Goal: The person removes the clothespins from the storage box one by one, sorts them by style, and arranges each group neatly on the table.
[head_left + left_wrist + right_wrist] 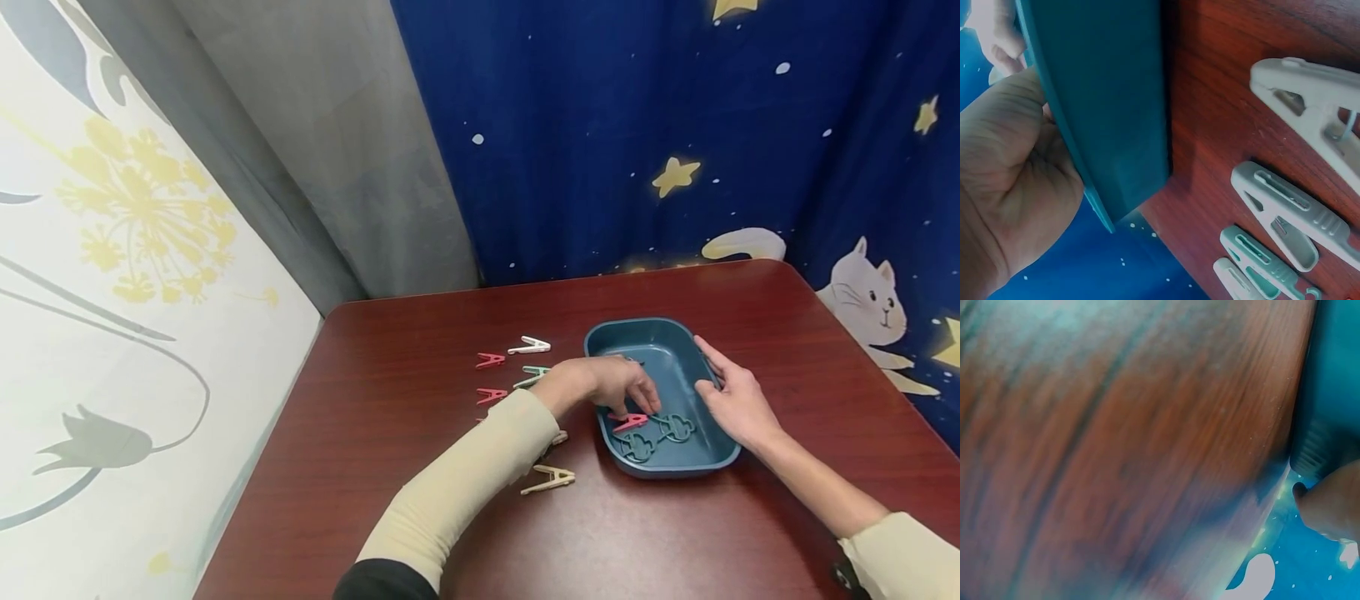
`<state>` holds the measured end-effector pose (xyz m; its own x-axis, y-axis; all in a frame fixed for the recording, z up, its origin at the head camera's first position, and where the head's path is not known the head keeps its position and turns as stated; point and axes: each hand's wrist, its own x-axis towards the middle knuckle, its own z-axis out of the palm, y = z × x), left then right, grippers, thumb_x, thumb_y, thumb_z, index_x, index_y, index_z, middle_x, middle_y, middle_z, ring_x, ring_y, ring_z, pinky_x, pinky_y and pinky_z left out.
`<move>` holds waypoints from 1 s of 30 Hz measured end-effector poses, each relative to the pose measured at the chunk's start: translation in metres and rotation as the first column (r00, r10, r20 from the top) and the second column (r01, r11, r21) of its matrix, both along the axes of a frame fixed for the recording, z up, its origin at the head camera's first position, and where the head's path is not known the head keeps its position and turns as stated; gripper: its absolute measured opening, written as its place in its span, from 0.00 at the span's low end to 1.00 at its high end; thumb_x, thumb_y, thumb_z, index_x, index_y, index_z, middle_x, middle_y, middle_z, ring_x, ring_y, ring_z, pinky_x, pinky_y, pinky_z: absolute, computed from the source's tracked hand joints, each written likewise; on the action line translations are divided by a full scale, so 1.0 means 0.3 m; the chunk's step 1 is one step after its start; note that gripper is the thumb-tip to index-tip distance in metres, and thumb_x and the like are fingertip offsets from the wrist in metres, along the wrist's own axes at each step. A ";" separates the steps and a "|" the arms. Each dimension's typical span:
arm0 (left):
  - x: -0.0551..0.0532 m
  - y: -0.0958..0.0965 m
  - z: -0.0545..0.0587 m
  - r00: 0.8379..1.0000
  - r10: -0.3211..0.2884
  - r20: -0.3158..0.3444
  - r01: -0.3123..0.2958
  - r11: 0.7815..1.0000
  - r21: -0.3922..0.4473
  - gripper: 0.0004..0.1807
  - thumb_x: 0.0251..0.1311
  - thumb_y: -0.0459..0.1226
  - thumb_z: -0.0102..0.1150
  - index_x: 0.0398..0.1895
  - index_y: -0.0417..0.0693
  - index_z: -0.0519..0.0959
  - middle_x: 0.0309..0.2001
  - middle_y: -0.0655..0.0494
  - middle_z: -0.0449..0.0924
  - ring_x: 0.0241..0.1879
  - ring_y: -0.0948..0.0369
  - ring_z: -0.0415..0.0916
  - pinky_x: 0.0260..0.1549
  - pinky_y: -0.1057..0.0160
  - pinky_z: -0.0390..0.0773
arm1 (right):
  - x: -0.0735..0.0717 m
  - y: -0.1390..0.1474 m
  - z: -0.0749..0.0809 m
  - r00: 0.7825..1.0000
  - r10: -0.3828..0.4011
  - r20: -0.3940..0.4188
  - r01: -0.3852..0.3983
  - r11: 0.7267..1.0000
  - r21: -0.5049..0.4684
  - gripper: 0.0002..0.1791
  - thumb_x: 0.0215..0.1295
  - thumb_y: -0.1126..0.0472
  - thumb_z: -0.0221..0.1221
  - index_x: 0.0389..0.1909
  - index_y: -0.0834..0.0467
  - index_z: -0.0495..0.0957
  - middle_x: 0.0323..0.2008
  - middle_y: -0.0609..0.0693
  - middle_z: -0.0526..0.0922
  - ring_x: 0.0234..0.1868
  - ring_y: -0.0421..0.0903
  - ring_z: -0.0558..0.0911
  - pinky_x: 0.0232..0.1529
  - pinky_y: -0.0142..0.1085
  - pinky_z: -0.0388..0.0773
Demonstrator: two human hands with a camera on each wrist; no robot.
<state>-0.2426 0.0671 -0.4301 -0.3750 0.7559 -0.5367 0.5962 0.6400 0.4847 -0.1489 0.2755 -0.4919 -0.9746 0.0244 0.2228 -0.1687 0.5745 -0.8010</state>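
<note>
My left hand [617,383] reaches over the near-left rim of a blue-green plastic tub [667,470], its fingers pointing down inside. Just beneath the fingertips is a red clothespin [630,423]; thumb and fingers look spread apart above it. Two dark green cloud-shaped pieces [677,428] lie on the tub floor beside that pin. My right hand [738,406] grips the tub's right rim, thumb on the inner side and fingers outside. In the left wrist view, the tub wall [1100,112] hides the left fingertips.
Left of the tub, several clothespins lie on the brown table [405,375]: a white one [530,345], red ones [491,360], a mint one [531,377] and a cream one [548,479]. My left sleeve covers part of them. A blue starry curtain [570,167] hangs behind the table.
</note>
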 end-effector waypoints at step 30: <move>0.039 -0.039 -0.074 0.937 -0.031 -0.349 0.126 0.960 0.252 0.10 0.74 0.43 0.66 0.54 0.63 0.87 0.44 0.77 0.88 0.45 0.86 0.77 0.50 0.81 0.68 | 0.003 -0.001 -0.001 1.000 -0.002 0.018 0.002 1.000 0.000 0.38 0.75 0.71 0.55 0.84 0.59 0.56 0.70 0.73 0.70 0.66 0.70 0.76 0.44 0.10 0.63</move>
<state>-0.2309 0.0554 -0.4523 -0.4318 0.8871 -0.1633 0.7975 0.4600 0.3904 -0.1480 0.2752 -0.4923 -0.9784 0.0266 0.2051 -0.1530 0.5745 -0.8041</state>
